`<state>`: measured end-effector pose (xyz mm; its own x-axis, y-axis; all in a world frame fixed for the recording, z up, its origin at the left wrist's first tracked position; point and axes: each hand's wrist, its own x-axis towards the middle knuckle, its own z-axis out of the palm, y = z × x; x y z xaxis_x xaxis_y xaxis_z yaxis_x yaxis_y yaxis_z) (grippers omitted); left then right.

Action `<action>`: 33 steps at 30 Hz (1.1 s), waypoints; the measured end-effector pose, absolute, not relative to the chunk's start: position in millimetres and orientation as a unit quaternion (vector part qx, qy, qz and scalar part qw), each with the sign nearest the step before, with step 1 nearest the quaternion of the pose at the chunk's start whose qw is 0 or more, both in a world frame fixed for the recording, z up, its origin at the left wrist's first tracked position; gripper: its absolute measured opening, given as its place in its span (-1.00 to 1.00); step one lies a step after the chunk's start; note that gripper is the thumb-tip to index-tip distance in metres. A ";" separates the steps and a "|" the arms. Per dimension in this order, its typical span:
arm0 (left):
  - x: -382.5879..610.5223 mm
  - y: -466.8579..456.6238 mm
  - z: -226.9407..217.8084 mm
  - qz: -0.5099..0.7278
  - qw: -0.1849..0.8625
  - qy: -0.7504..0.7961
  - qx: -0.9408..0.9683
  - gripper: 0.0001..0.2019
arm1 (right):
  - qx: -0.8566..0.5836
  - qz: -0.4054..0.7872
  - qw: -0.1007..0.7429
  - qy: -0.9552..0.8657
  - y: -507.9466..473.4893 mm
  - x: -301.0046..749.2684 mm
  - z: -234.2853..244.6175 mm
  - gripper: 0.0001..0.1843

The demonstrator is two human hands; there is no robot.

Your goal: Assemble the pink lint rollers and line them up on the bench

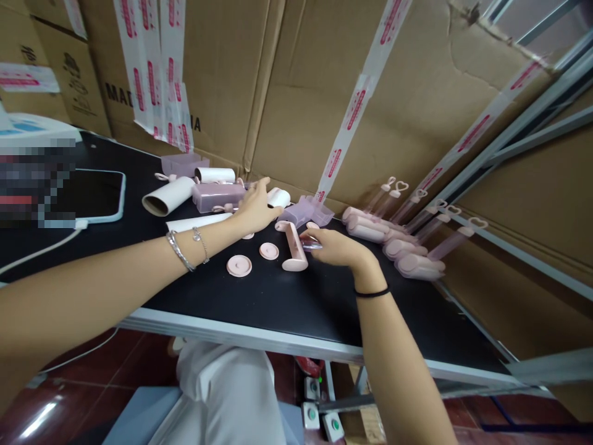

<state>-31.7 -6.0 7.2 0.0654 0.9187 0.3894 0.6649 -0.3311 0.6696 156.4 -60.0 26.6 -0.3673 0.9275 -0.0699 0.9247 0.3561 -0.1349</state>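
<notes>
My left hand [259, 207] reaches to the back of the table, thumb and index finger apart, beside a short white roll [278, 198]. Whether it touches the roll I cannot tell. Just under that hand lies a translucent purple box [218, 197]. My right hand [334, 246] is closed on a small shiny piece [312, 245], whose kind is unclear. Directly left of its fingertips stands a pink U-shaped holder [293, 250] with rounded ends. Two pink round caps [239, 266] lie left of the holder, and translucent purple pieces [299, 211] are behind it.
White tubes [169, 196] lie at the left, near a phone [92, 194] with a cable. Several pink roller pieces with heart-shaped loops [419, 266] line the right side. Cardboard [306, 93] walls the back; a metal edge [241, 330] runs along the front.
</notes>
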 end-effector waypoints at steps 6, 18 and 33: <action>-33.9 -8.0 1.3 0.337 0.077 0.523 0.779 -0.53 | -0.568 0.040 0.057 -0.820 -56.5 172.8 28.6 -0.73; -15.3 -29.0 1.8 0.441 0.401 0.241 0.766 -0.57 | -0.444 0.038 0.424 -0.788 -46.5 159.9 22.8 -0.69; -4.5 -29.7 -12.3 0.417 0.585 0.234 0.655 -0.44 | -0.455 0.052 0.322 -0.829 -51.1 157.7 23.5 -0.77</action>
